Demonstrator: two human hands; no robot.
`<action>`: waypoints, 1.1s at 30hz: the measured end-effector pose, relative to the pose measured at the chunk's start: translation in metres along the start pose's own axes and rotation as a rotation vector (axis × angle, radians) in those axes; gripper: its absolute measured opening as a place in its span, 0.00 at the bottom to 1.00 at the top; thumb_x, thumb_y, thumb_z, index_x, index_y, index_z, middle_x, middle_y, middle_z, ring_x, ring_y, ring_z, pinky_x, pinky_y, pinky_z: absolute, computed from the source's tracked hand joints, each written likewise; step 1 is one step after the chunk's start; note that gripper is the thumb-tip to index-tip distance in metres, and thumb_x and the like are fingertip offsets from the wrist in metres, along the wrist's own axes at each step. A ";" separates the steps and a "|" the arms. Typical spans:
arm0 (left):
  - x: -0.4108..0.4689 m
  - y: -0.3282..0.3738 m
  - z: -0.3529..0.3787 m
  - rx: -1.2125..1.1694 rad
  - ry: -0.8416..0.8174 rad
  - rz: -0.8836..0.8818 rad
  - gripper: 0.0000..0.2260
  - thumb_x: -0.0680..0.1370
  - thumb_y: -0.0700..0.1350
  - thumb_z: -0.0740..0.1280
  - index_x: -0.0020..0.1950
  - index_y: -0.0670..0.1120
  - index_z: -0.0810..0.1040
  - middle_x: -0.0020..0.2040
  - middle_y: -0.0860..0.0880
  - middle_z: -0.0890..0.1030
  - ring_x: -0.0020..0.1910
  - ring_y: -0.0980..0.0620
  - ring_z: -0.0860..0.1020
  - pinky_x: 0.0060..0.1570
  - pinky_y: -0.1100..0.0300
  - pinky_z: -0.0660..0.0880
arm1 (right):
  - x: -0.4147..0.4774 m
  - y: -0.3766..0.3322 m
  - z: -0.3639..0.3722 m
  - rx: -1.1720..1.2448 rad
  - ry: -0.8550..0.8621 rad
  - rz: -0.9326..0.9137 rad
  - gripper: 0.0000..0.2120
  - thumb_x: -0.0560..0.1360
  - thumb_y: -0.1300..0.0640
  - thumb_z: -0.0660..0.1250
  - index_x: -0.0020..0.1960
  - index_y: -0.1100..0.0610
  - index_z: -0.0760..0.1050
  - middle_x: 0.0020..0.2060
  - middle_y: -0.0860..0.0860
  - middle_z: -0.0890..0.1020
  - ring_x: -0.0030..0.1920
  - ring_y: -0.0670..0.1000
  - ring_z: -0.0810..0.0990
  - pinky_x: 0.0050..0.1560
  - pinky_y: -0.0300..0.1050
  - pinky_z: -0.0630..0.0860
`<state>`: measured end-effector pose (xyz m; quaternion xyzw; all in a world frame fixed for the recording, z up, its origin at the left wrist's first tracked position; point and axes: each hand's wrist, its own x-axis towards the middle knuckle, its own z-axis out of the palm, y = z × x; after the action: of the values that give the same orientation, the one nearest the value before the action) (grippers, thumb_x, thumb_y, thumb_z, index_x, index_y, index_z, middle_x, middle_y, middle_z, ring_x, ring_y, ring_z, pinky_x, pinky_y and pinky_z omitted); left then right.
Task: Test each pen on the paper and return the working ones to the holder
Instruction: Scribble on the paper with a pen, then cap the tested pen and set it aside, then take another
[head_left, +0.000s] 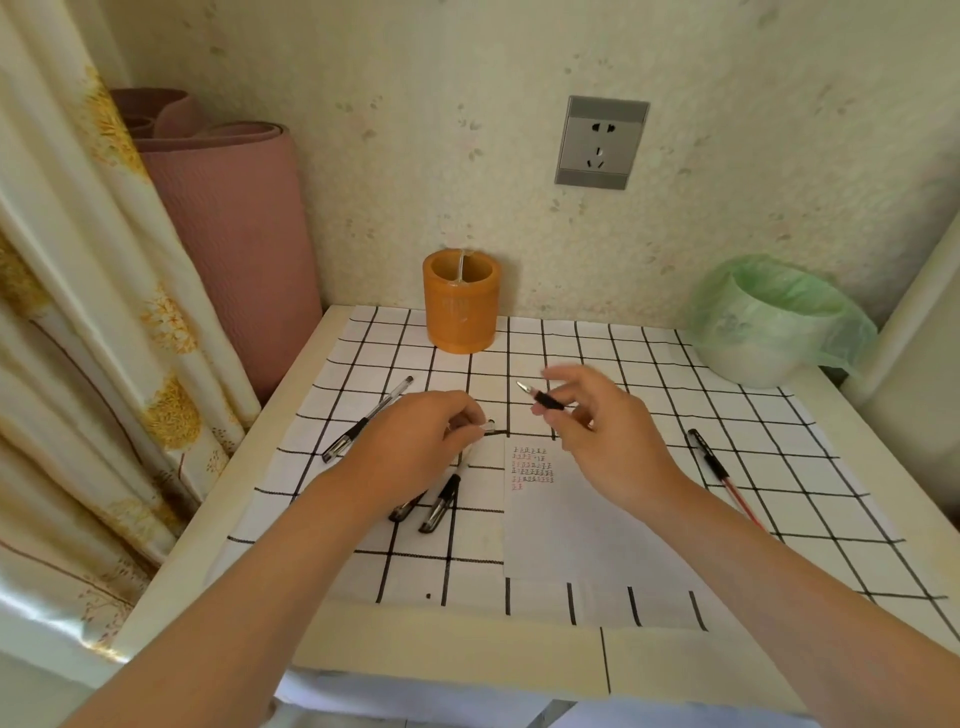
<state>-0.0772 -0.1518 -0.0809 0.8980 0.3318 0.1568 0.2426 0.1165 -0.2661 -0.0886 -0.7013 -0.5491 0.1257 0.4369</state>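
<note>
Right hand (608, 441): fingers curled, pinching an uncapped pen (545, 400) by its black grip. Pen raised off the bench (467, 654), metal tip pointing up and to the left. Upper fingers blurred.

Left hand (415, 441): curled, knuckles up, fingertips pinching a small clear cap (488, 426). The hands are close together; cap and pen tip are apart.

Paper (571, 540): flat beneath the right hand and wrist, small red and black test marks (532, 467) on its top corner, between the two hands.

Holder (462, 301): orange cylinder, upright, beyond both hands at the wall. Contents cannot be told.

Capped pen (369, 415): lying just left of the left hand. Two more pens (439, 501): lying side by side, partly under the left hand. Red pen (719, 473): lying to the right of the right hand.

Checked cloth (727, 415) covers the bench. Bin (769, 332) with green liner stands far right, beyond the right hand. Wall socket (602, 141) above. Rolled mat (228, 234) and curtain (78, 312) stand left of the left hand.
</note>
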 end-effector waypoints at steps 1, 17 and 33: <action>0.001 -0.001 0.000 0.006 0.008 -0.002 0.08 0.81 0.50 0.66 0.58 0.53 0.81 0.46 0.60 0.80 0.42 0.64 0.76 0.44 0.65 0.73 | -0.001 0.000 0.000 -0.101 -0.011 -0.008 0.14 0.77 0.56 0.70 0.59 0.42 0.78 0.45 0.36 0.83 0.37 0.41 0.79 0.44 0.43 0.78; -0.006 0.008 0.003 -0.087 -0.079 0.005 0.05 0.80 0.49 0.67 0.54 0.57 0.81 0.42 0.61 0.80 0.42 0.62 0.77 0.44 0.63 0.75 | -0.012 -0.006 0.007 -0.231 -0.228 -0.127 0.13 0.76 0.59 0.67 0.57 0.45 0.81 0.46 0.36 0.84 0.45 0.41 0.81 0.48 0.41 0.78; -0.010 0.026 -0.002 -0.542 -0.308 -0.194 0.09 0.79 0.48 0.70 0.43 0.44 0.85 0.34 0.51 0.84 0.35 0.52 0.81 0.40 0.68 0.74 | -0.016 -0.016 0.021 -0.761 -0.170 -0.241 0.33 0.69 0.28 0.55 0.27 0.57 0.71 0.18 0.49 0.66 0.21 0.48 0.62 0.25 0.41 0.55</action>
<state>-0.0719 -0.1751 -0.0665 0.7782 0.3213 0.0780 0.5340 0.0863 -0.2701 -0.0942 -0.7305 -0.6690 -0.0808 0.1109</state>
